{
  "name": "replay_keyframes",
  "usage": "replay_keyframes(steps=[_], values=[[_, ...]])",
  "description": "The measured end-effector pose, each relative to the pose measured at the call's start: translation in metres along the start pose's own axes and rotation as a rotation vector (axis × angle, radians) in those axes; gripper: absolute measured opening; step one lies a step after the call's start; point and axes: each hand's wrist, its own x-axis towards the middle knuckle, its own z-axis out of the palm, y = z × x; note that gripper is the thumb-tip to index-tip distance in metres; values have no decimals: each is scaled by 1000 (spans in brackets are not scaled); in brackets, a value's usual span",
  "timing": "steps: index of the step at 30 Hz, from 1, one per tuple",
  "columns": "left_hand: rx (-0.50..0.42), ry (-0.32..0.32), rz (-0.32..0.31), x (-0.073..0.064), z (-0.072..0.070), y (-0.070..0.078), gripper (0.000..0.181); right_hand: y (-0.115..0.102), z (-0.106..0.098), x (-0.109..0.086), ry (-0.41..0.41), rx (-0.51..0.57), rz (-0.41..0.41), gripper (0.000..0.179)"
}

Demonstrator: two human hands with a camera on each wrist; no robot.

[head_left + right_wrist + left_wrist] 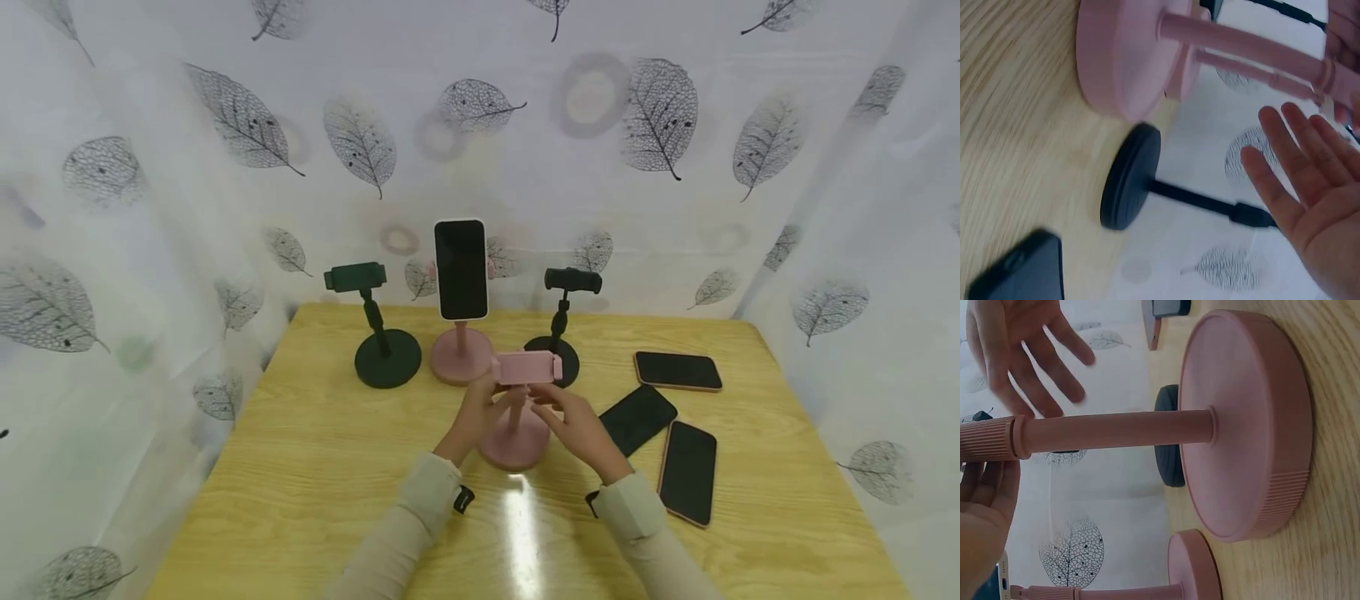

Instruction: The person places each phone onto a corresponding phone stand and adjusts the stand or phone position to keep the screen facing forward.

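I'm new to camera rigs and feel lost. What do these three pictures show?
There is no machine, just bare-handed human work. One picture comes from a camera on the head, looking forward and down; the others come from each wrist, so things appear sideways. On the wood-coloured table are a green stand, a black stand, a back pink stand holding an upright phone, and a front pink stand. Three loose phones lie toward the right. The left hand grips the front pink stand; the right hand is close by, holding nothing.
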Motion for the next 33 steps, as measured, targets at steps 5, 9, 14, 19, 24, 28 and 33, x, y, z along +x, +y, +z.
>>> replay_keyframes(steps=[5,9,14,19,24,28,33], values=[[9,-86,-126,0,2,1,30,20,-44,-30,206,-166,151,33],[146,-175,-225,3,4,2,24,52,-83,-55,261,-311,326,43],[320,-247,-191,5,7,0,28,94,-108,-80,81,-413,524,62],[347,-245,-153,4,8,-2,27,119,-110,-90,-127,-440,594,79],[326,-243,-148,5,9,-3,27,124,-105,-90,-160,-407,715,82],[330,-248,-133,5,10,-3,29,123,-100,-89,-134,-405,800,88],[337,-238,-143,4,9,-3,30,125,-96,-87,-102,-431,817,101]])
